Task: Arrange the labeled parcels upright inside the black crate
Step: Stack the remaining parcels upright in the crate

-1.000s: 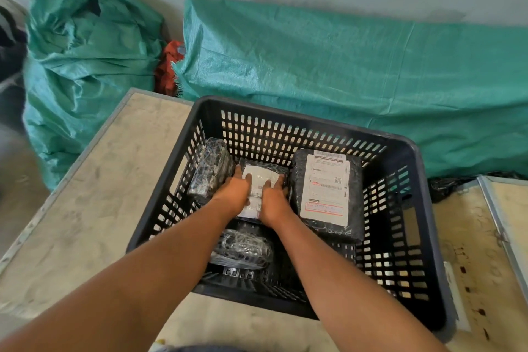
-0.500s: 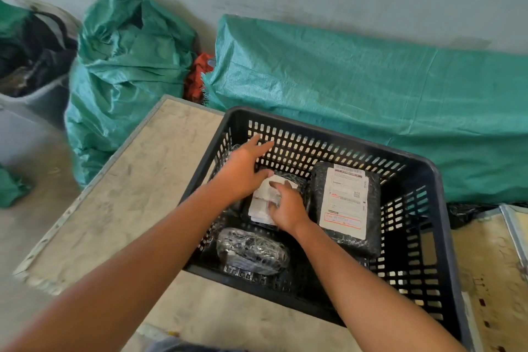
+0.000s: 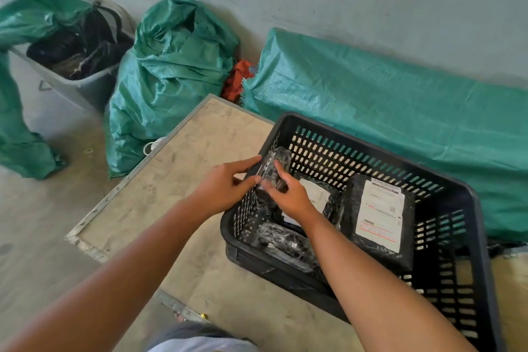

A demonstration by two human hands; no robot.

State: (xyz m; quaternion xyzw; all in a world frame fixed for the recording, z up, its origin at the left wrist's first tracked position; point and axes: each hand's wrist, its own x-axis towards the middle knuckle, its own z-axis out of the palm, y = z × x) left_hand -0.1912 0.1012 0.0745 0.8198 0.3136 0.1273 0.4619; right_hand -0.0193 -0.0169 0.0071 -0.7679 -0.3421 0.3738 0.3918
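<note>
The black slotted crate point(image 3: 371, 151) stands on a worn table. Both hands meet at its far left corner on a small black-wrapped parcel point(image 3: 278, 161) that stands upright against the left wall: my left hand point(image 3: 225, 184) reaches over the crate's rim and pinches it, my right hand point(image 3: 288, 193) grips it from the right. A middle parcel with a white label point(image 3: 317, 194) leans upright beside them. A larger labeled parcel point(image 3: 380, 217) stands at the right. Another black-wrapped parcel point(image 3: 283, 243) lies flat near the crate's front left.
The table point(image 3: 183, 180) extends left of the crate, its metal edge nearby. Green woven sacks point(image 3: 174, 74) and a long green-covered bundle point(image 3: 400, 111) line the wall. A grey bin point(image 3: 71, 66) with dark items stands far left on the floor.
Both hands left the middle labeled parcel and moved to the small parcel at the crate's far left corner. The view swung left, showing more floor and the grey bin.
</note>
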